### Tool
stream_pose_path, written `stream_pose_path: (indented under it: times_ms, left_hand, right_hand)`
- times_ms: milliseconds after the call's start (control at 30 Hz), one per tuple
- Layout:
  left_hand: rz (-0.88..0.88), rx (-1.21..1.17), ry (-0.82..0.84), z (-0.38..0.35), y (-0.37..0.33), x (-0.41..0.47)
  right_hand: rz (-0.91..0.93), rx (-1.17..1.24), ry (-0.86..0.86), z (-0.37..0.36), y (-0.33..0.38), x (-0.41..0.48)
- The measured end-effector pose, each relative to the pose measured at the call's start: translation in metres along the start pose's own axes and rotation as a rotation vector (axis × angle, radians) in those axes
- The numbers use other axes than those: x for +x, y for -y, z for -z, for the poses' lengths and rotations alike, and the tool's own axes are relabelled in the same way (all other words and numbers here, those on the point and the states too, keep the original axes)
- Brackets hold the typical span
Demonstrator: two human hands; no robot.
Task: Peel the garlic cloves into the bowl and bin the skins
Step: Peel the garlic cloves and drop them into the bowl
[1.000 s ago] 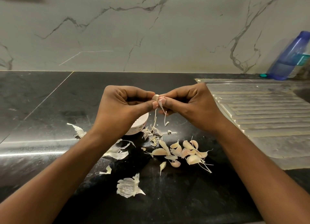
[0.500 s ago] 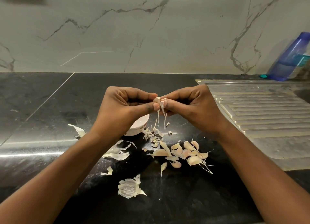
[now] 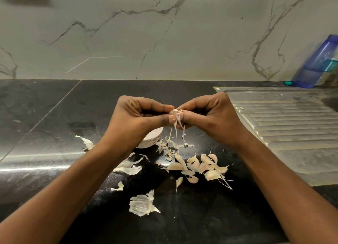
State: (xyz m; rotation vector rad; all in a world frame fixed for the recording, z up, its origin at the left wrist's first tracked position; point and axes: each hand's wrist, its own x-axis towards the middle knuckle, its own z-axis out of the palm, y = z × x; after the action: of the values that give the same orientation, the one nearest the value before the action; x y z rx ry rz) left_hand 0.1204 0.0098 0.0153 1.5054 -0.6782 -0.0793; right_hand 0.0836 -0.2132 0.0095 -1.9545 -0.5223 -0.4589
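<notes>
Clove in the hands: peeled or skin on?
Partly peeled: skin strips hang from the clove, pinched between left hand and right hand.

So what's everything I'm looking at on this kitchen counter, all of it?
held garlic clove: one, pale, pinched between both hands, skin strips hanging from it
loose garlic cloves: about ten, cream-pink, piled on the counter below the hands
garlic skins: several, white, scattered on the counter
bowl: one, white, mostly hidden behind the left hand
bottle: one, blue, by the wall, far right
small teal piece: one, maybe a cap, beside the bottle
drainboard: one, ribbed steel, right
counter: one, black
wall: one, grey veined marble, behind
left hand: one, pinches the clove
right hand: one, pinches the clove
</notes>
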Motion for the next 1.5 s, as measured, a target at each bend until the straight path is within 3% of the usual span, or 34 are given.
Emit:
stream_pose_path:
  times_ms: [233, 400, 900, 1267, 1500]
  left_hand:
    - [0.025, -0.011, -0.023, 0.005, -0.002, 0.003]
    - [0.013, 0.074, -0.077, 0.01, -0.004, 0.005]
    - [0.005, 0.106, -0.004, 0.004, -0.001, 0.004]
    - [-0.01, 0.189, -0.023, 0.003, 0.005, 0.002]
    - [0.015, 0.161, -0.022, 0.006, 0.003, 0.004]
  right_hand:
    - [-0.113, 0.167, 0.052, 0.004, 0.0, -0.001]
    - [-0.132, -0.055, 0.047, 0.017, -0.005, -0.001]
    - [-0.138, 0.047, 0.065, 0.006, 0.002, 0.0]
    - [-0.088, -0.047, 0.019, -0.002, 0.0, -0.001]
    - [-0.173, 0.069, 0.088, 0.005, -0.001, -0.001]
